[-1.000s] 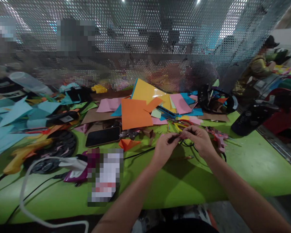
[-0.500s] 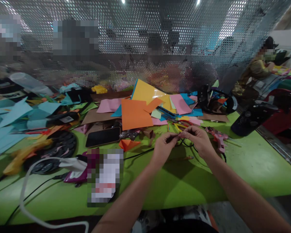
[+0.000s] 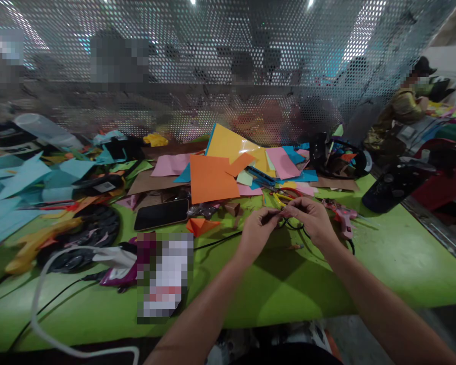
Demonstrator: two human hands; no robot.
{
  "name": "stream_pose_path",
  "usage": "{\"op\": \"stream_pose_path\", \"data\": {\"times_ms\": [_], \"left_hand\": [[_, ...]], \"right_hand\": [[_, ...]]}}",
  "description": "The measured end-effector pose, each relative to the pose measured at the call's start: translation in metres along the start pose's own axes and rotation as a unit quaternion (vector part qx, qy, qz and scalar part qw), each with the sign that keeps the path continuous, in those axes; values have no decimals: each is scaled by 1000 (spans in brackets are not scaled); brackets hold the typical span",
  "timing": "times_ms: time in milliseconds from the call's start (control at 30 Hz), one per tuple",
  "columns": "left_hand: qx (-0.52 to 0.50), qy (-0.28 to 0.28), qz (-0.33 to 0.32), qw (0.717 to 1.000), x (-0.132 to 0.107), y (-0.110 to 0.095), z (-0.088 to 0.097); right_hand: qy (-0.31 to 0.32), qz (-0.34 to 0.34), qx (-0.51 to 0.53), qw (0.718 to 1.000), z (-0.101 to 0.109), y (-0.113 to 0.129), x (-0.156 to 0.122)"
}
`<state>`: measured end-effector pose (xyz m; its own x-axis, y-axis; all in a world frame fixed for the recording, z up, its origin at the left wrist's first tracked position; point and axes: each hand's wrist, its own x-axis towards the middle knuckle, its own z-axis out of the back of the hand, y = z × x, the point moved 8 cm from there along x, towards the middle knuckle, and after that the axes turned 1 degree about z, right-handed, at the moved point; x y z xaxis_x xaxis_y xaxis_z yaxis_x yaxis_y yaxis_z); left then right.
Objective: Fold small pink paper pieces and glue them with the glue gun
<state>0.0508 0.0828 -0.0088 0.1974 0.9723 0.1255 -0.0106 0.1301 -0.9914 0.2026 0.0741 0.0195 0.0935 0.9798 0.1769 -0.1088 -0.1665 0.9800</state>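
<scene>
My left hand (image 3: 259,229) and my right hand (image 3: 312,219) meet fingertip to fingertip above the green table. Both are closed in a pinch on something small and brownish, too small to make out. A black cable (image 3: 294,226) loops on the table just behind and below the fingers. Right beyond my fingertips lie a yellow handle and a red handle of hand tools (image 3: 279,198). To the right of my right hand rests a pink glue gun (image 3: 345,222). A small pointed piece (image 3: 296,247) lies under my wrists.
Coloured paper, with an orange sheet (image 3: 213,180) on top, heaps along the back. Left of my hands are a phone (image 3: 162,215), a yellow glue gun (image 3: 41,246) and a purple device (image 3: 125,268). A dark tumbler (image 3: 387,187) stands right; a person (image 3: 405,106) sits beyond.
My hands hold nearly the same place and pinch. Only slight finger movement shows, and the things on the table stay put.
</scene>
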Motion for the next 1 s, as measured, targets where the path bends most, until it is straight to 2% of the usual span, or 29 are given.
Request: {"op": "stream_pose_path", "data": {"times_ms": [233, 400, 533, 633, 800, 900, 1000], "left_hand": [[-18, -9, 15, 1000, 1, 4, 1], [-45, -13, 42, 998, 1, 8, 1], [-57, -13, 57, 997, 2, 11, 1], [-68, -10, 58, 996, 2, 11, 1], [-83, -9, 67, 994, 1, 10, 1], [-98, -6, 73, 993, 0, 6, 1], [-115, -5, 67, 991, -1, 0, 3]], "right_hand": [[-57, 95, -132, 985, 7, 18, -7], [-58, 126, -148, 979, 7, 21, -8], [-63, 183, -203, 960, 5, 30, -11], [-72, 198, -227, 951, 5, 34, -12], [-60, 174, -189, 965, 4, 32, -11], [-35, 96, -108, 989, 5, 18, -5], [-10, 30, -16, 999, 3, 5, 0]]}}
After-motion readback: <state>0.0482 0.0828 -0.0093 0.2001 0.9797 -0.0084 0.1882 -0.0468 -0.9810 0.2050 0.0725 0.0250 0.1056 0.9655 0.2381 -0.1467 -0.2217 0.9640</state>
